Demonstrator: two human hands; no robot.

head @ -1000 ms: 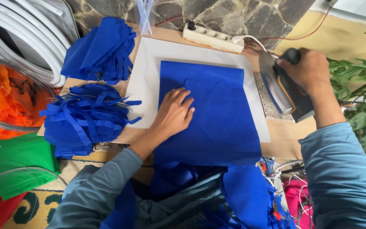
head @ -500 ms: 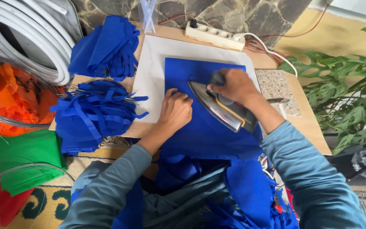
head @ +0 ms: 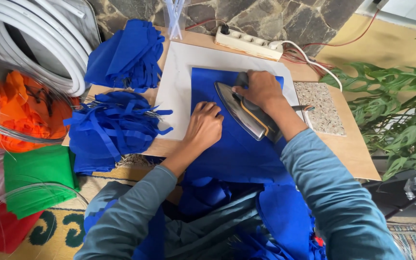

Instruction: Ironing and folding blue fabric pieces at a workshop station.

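Ironing blue cloth
Right hand (head: 261, 89) grips the iron (head: 241, 110); left hand (head: 204, 126), just beside, presses flat and open on the blue cloth (head: 237, 154).

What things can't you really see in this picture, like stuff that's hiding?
All in the head view:
- The iron: its handle is covered by the right hand, and its flat underside faces the blue cloth.
- The left hand: its palm lies pressed on the cloth, out of sight.
- The white hose coil: cut off by the top and left edges.
- The power strip: whether its switch is on is too small to tell.
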